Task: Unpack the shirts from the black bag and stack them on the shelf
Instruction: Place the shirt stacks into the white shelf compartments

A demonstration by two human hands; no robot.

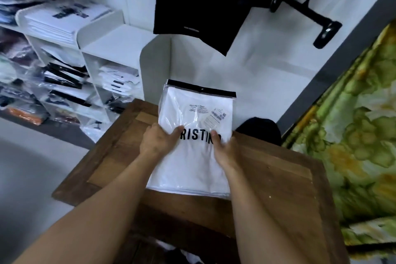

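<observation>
A white shirt in a clear plastic pack (194, 113) with a black top strip and black lettering lies on a stack of white packed shirts on the wooden table (267, 169). My left hand (157, 140) grips the pack's left edge, thumb on top. My right hand (225, 149) holds its right side, thumb pressed on the lettering. A black bag (260, 129) shows behind the table's far right edge, partly hidden. The white shelf unit (120, 43) stands at the left, with a stack of white shirts (62, 19) on its top.
The shelf compartments hold several packed shirts (117, 80). A black garment (205, 6) hangs above from the wall, beside a black rail bracket (308, 17). A green and yellow patterned fabric (353, 135) fills the right side. Grey floor lies at the lower left.
</observation>
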